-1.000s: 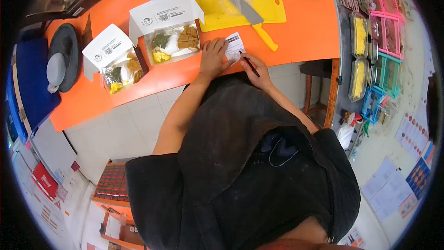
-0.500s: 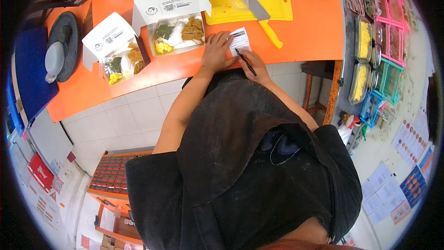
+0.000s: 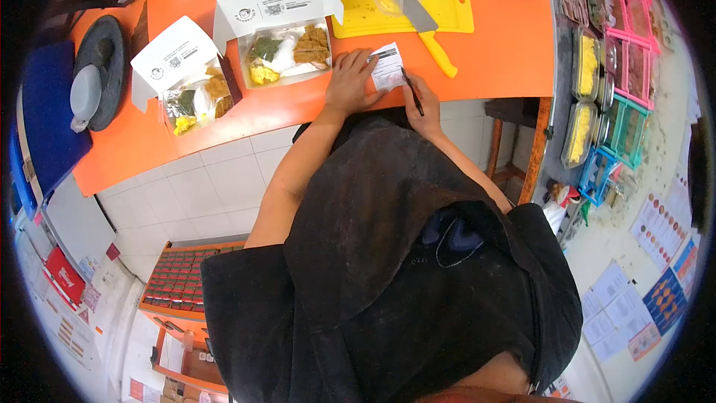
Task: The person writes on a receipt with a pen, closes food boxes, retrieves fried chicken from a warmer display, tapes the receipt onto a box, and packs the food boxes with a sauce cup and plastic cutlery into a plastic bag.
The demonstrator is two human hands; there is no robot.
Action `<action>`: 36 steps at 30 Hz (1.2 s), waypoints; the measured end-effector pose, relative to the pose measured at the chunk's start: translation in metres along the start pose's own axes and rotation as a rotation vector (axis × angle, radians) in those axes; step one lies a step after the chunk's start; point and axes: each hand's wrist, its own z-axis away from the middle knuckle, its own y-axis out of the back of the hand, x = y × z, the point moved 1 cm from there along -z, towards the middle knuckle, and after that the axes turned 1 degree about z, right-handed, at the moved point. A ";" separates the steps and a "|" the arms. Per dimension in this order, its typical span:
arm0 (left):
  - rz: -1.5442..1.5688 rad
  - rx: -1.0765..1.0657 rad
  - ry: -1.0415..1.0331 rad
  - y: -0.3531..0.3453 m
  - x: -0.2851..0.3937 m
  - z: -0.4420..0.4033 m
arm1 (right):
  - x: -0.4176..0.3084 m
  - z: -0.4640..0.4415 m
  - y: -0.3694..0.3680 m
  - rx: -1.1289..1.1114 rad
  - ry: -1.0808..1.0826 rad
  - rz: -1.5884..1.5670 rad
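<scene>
A small printed paper slip [image 3: 387,67] lies near the front edge of the orange table. My left hand [image 3: 349,82] rests flat with its fingers stretched out, its fingertips on the slip's left side. In my right hand [image 3: 424,104] is a black pen [image 3: 413,92], its tip at the right edge of the slip. Left of my hands, an open white food box [image 3: 277,6] holds yellow egg, greens, a white item and a brown fried piece. A second open box [image 3: 175,56] with similar food stands further left.
Behind the slip, a large knife [image 3: 409,1] with a yellow handle lies across the yellow cutting board [image 3: 347,16]. A dark stone mortar [image 3: 112,97] sits at the far left. Glass containers [image 3: 579,134] of yellow food and coloured baskets [image 3: 625,128] line the right side.
My right hand and the pen have shifted right, from over the slip to its right edge, uncovering more of it. My left hand stays put.
</scene>
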 end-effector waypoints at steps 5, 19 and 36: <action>-0.007 0.021 -0.006 0.000 0.001 0.000 | -0.002 0.002 -0.003 -0.100 0.182 0.016; -0.025 0.003 -0.014 -0.001 -0.001 0.001 | -0.010 0.003 -0.005 -0.196 0.323 0.111; -0.044 -0.044 0.006 -0.002 -0.001 0.001 | -0.002 0.005 -0.005 -0.171 0.368 0.161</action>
